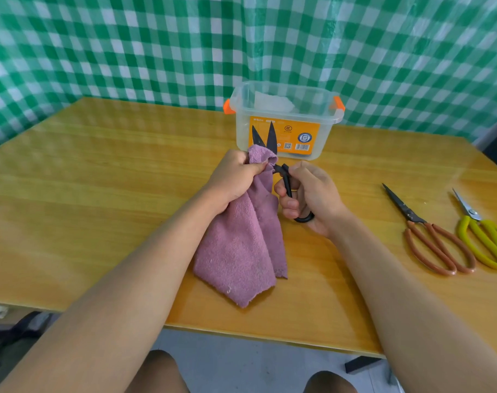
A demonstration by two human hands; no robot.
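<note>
My right hand (312, 197) grips the handles of black scissors (271, 137), blades parted and pointing away from me. My left hand (234, 180) grips a mauve cloth (241, 245), bunched at the top around the base of the blades. The rest of the cloth hangs down and lies on the yellow wooden table (99, 194). The pivot of the scissors is hidden by the cloth.
A clear plastic box (321, 129) with orange clips and an orange label stands just behind the scissors. Brown-handled scissors (428, 236) and yellow-handled scissors (479, 236) lie at the right. A green checked cloth hangs behind the table.
</note>
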